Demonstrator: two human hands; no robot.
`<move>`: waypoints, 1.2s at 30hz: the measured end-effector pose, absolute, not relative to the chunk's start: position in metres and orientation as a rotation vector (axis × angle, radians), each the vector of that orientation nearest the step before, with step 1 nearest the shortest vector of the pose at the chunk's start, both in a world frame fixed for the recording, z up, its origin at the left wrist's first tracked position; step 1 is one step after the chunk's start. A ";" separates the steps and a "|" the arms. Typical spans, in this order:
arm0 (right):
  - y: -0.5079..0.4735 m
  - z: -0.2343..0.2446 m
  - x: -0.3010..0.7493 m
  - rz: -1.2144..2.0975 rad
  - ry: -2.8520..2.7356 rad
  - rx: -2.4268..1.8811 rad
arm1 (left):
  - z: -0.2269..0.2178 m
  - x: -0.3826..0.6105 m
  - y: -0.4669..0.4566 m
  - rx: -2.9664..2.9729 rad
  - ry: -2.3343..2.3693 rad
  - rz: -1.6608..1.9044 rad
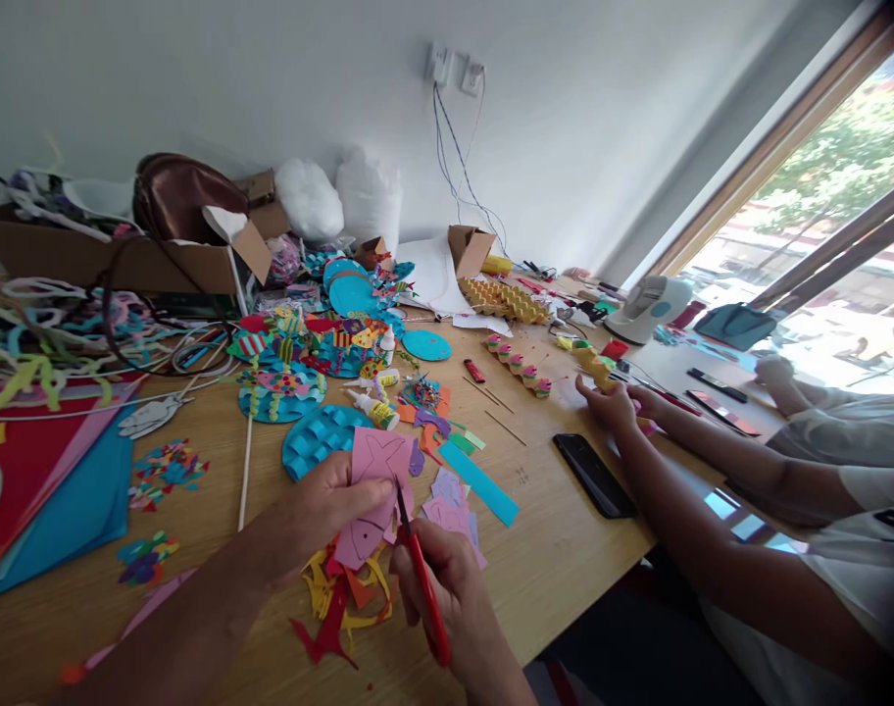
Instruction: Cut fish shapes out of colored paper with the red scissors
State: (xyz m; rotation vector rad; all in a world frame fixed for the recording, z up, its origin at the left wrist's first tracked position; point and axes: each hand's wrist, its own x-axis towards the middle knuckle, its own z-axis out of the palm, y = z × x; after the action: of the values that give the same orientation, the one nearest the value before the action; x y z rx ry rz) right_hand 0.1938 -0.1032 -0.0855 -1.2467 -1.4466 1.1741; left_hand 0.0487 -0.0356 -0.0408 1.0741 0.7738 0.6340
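Observation:
My left hand (322, 510) pinches a pink paper sheet (377, 480) with a fish outline drawn on it, holding it just above the wooden table (550, 559). My right hand (447, 579) grips red-handled scissors (422, 574), whose blades bite into the pink sheet's lower edge. Red, yellow and orange paper scraps (340, 603) lie under both hands. Lilac paper pieces (451, 505) rest just right of the sheet.
A blue woven paper disc (319, 439), glue bottles (373, 407) and colourful paper fish (307, 348) sit beyond my hands. A black phone (594, 476) lies to the right. Another person's hands (613, 404) work at the right. Coloured sheets (42, 480) and boxes (124, 260) fill the left.

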 end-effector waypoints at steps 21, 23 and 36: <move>-0.104 -0.091 0.197 1.118 -1.485 -1.299 | -0.042 0.042 -0.029 1.073 0.761 0.671; -0.104 -0.091 0.197 1.119 -1.481 -1.298 | -0.042 0.042 -0.029 1.079 0.770 0.664; -0.103 -0.087 0.198 1.111 -1.518 -1.326 | -0.041 0.043 -0.031 1.065 0.820 0.665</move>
State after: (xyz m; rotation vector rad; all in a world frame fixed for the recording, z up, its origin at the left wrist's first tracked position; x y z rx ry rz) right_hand 0.1980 -0.1033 -0.0867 -1.3259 -1.5182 1.1111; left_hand 0.0427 -0.0306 -0.0407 1.0647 0.8202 0.6655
